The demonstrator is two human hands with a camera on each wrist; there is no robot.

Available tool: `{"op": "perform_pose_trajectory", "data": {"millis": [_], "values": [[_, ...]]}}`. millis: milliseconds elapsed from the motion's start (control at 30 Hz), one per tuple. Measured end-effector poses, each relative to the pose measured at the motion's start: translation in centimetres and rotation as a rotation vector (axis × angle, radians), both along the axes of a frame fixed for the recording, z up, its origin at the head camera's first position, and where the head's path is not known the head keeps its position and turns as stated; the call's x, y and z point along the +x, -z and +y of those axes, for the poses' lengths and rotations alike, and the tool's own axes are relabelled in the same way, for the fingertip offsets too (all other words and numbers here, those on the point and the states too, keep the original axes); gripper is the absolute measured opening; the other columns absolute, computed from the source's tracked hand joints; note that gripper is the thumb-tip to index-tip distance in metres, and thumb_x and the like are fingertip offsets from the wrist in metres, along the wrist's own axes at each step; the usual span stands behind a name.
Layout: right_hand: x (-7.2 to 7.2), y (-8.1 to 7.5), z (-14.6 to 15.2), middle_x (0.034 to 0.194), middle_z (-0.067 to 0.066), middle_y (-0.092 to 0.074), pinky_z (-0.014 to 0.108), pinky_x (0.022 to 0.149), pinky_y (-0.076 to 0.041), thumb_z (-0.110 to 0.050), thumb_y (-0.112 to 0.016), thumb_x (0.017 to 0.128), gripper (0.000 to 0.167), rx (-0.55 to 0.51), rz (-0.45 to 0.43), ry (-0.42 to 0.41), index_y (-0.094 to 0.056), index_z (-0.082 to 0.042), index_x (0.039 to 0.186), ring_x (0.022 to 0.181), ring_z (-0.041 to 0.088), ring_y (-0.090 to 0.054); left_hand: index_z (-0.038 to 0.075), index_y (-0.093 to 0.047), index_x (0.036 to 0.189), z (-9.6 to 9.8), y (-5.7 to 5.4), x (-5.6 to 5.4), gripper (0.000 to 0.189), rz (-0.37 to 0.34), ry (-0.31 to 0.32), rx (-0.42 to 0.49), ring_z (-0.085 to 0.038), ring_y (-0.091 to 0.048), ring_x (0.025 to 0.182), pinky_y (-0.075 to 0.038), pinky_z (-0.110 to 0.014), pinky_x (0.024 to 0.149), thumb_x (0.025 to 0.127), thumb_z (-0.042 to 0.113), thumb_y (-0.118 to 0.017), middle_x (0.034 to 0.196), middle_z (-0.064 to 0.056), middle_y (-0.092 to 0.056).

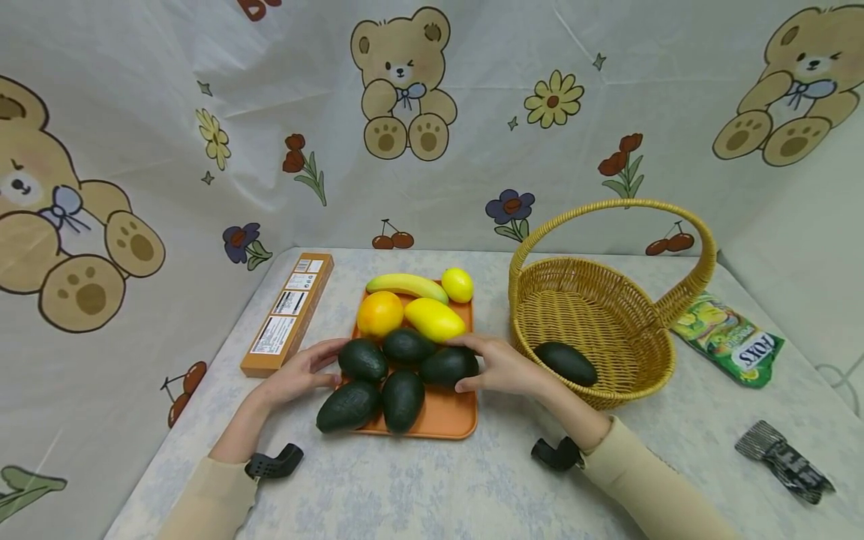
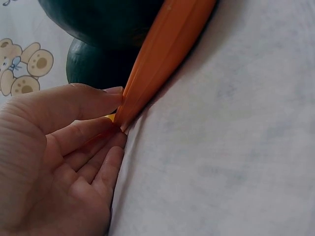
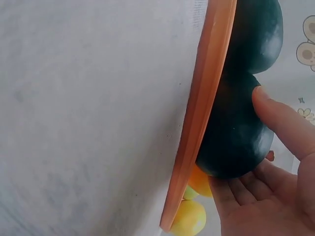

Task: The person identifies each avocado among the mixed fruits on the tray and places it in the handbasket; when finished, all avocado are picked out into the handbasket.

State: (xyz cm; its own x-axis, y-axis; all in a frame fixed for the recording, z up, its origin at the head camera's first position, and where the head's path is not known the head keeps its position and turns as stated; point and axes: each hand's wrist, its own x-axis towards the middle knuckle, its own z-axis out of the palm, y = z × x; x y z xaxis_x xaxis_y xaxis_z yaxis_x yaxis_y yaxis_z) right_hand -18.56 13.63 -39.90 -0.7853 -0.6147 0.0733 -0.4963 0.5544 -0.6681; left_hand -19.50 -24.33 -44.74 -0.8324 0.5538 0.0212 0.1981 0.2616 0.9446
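Note:
My right hand (image 1: pixel 502 366) grips a dark green avocado (image 3: pixel 238 125) at the right side of the orange tray (image 1: pixel 442 426). In the right wrist view the thumb lies over its top side and the fingers reach round its end. My left hand (image 1: pixel 300 373) is at the tray's left edge, with thumb and loosely bent fingers touching the side. Several more avocados (image 1: pixel 403 401) lie on the tray between the hands. Behind them are an orange (image 1: pixel 379 315), a mango-like yellow fruit (image 1: pixel 435 320), a banana (image 1: pixel 407 286) and a lemon (image 1: pixel 457 286).
A wicker basket (image 1: pixel 664 367) with a tall handle stands to the right, holding one avocado (image 1: pixel 567 364). Beside it lie a green FOX'S bag (image 1: pixel 732 341) and a black-and-silver wrapped item (image 1: pixel 786 461). A long orange-brown box (image 1: pixel 289 315) lies at the left.

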Motion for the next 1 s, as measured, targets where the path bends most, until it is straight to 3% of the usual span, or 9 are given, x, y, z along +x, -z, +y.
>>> {"op": "perform_pose_trajectory", "data": {"millis": [333,700,867,1000], "values": [[0.1,-0.1,0.0,0.128,0.008,-0.056,0.045,0.097,-0.041,-0.027,-0.08,0.075,0.064,-0.036,0.011,0.005,-0.054,-0.01,0.131,0.117,0.024,-0.05,-0.001,-0.037,0.142,0.1,-0.1,-0.1,0.063,-0.026,-0.004,-0.005,-0.036,-0.029,0.134,-0.025,-0.049,0.108,0.085,0.001,-0.065,0.147,-0.018,-0.032],[0.9,-4.1,2.1,0.13,-0.001,-0.054,0.047,0.1,-0.038,-0.023,-0.079,0.076,0.063,-0.187,0.006,-0.033,-0.053,-0.018,0.133,0.117,0.019,-0.049,-0.003,-0.036,0.142,0.3,0.0,-0.2,0.063,-0.018,-0.004,-0.009,-0.039,-0.027,0.134,-0.022,-0.053,0.108,0.085,0.0,-0.065,0.147,-0.02,-0.031],[1.2,-5.8,4.9,0.13,0.0,-0.053,0.046,0.101,-0.037,-0.015,-0.079,0.077,0.062,-0.262,0.033,-0.005,-0.053,-0.016,0.133,0.115,0.018,-0.049,-0.003,-0.035,0.142,0.2,-0.1,-0.2,0.064,-0.008,-0.007,-0.018,-0.039,-0.027,0.134,-0.022,-0.053,0.108,0.085,0.0,-0.064,0.147,-0.021,-0.031],[1.3,-6.5,7.8,0.13,0.003,-0.053,0.036,0.096,-0.041,-0.009,-0.076,0.079,0.062,-0.276,0.05,0.063,-0.051,-0.013,0.135,0.113,0.017,-0.05,-0.003,-0.036,0.142,0.1,-0.2,-0.2,0.065,0.004,-0.008,-0.023,-0.038,-0.029,0.134,-0.024,-0.052,0.107,0.084,-0.001,-0.065,0.147,-0.02,-0.033]]}}
